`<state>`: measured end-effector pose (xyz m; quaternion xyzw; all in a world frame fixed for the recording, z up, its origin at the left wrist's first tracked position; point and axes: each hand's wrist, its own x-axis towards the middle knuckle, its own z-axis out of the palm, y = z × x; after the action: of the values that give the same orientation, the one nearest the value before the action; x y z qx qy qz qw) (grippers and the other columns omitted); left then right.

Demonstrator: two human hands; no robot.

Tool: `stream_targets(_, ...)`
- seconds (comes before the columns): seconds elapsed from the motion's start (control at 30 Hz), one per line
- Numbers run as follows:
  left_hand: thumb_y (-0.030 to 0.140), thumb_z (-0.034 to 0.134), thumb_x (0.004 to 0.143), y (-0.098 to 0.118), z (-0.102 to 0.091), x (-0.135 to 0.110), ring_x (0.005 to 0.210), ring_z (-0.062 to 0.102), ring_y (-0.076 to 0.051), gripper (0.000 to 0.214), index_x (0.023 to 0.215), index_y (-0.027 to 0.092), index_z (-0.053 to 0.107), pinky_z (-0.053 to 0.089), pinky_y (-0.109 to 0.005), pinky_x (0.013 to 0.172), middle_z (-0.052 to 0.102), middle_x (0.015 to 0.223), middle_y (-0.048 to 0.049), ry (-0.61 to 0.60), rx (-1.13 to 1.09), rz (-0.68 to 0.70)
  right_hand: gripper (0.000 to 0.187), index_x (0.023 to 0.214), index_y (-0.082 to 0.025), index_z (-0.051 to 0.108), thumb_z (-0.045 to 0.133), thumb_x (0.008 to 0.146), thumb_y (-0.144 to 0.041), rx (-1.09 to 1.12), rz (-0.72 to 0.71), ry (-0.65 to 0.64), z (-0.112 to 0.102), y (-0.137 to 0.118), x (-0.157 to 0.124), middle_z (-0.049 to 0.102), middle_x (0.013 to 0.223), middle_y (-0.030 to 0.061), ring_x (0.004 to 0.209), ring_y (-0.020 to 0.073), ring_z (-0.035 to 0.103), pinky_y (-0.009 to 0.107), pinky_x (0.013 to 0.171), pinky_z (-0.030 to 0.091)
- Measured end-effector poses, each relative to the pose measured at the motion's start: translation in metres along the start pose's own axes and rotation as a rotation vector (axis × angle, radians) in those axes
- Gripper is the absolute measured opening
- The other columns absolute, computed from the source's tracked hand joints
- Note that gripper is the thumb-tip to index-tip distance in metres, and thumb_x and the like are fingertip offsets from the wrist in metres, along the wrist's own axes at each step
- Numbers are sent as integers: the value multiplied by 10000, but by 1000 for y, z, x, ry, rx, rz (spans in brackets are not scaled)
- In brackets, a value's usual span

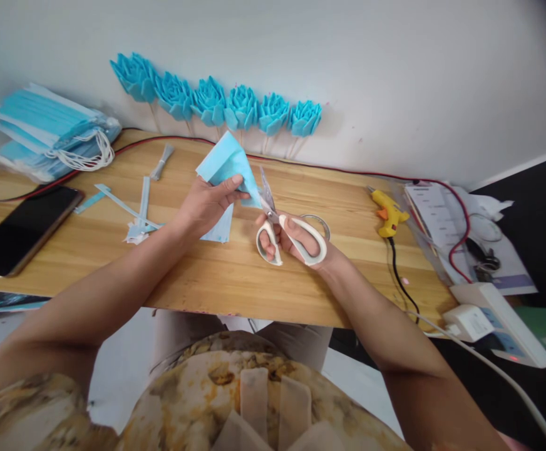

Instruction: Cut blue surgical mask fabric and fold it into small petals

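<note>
My left hand point(211, 203) pinches a folded piece of light blue mask fabric point(228, 163) between thumb and fingers, above the table. In my right hand point(296, 238) is a pair of scissors point(307, 241) with white handles, my thumb and fingers through the loops. The blades are parted, and the lower right corner of the fabric is at them; I cannot tell whether it lies between them. Under my left hand, another pale blue piece point(220, 227) lies flat on the wood. Cut strips point(144, 200) and scraps lie left of it.
Several blue fabric roses point(210, 101) on sticks lean against the wall. A stack of masks point(50, 125) and a phone point(26, 228) are at left. A yellow glue gun point(388, 212), papers point(437, 210) and a power strip point(503, 322) are at right. A red-black cable point(343, 170) runs along the back.
</note>
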<state>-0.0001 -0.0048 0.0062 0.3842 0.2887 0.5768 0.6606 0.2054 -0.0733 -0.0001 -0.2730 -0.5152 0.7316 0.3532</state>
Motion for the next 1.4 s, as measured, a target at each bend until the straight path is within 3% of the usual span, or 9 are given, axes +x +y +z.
stream_targets(0.17, 152, 964, 637, 0, 3, -1, 685, 694, -125, 320, 820, 198, 706, 601, -246, 639, 726, 763, 32, -58, -20, -37, 584, 1165, -164, 603, 619, 921, -695, 3, -17, 5, -1, 1, 0, 668, 839, 24, 621, 117, 617, 250, 517, 504)
stream_targets(0.37, 73, 913, 674, 1, 2, 0, 663, 687, -120, 301, 838, 193, 691, 591, -237, 624, 713, 755, 32, -11, -19, -44, 566, 1178, -166, 616, 618, 932, -676, -5, -25, -19, -1, 2, 0, 657, 851, 33, 648, 123, 605, 256, 546, 505)
stream_targets(0.53, 65, 887, 689, 3, 0, 2, 679, 684, -119, 295, 854, 209, 689, 581, -214, 610, 713, 755, 37, 47, -16, -40, 554, 1199, -177, 611, 571, 960, -675, -6, -44, -23, -2, 1, -1, 641, 825, 20, 628, 118, 581, 248, 527, 486)
stream_targets(1.0, 127, 872, 751, -4, -8, 6, 652, 685, -87, 186, 840, 194, 722, 578, -183, 578, 731, 757, 33, 15, -39, 34, 518, 1153, -171, 624, 567, 973, -653, 5, -21, -39, 0, 0, 1, 603, 721, -12, 546, 109, 547, 236, 462, 461)
stream_targets(1.23, 107, 851, 784, 12, -15, 15, 629, 670, -69, 201, 817, 225, 691, 568, -168, 581, 710, 741, 70, 161, -51, 88, 519, 1118, -166, 640, 612, 946, -655, -26, -24, -47, 3, -3, -2, 622, 758, 3, 551, 98, 550, 226, 457, 456)
stream_targets(1.4, 77, 798, 821, 18, -8, 13, 640, 685, -88, 170, 825, 210, 692, 593, -187, 582, 724, 750, 59, 178, -87, 23, 533, 1165, -166, 633, 571, 969, -658, -34, -53, -47, 1, -3, -3, 609, 750, -3, 561, 103, 560, 228, 467, 453)
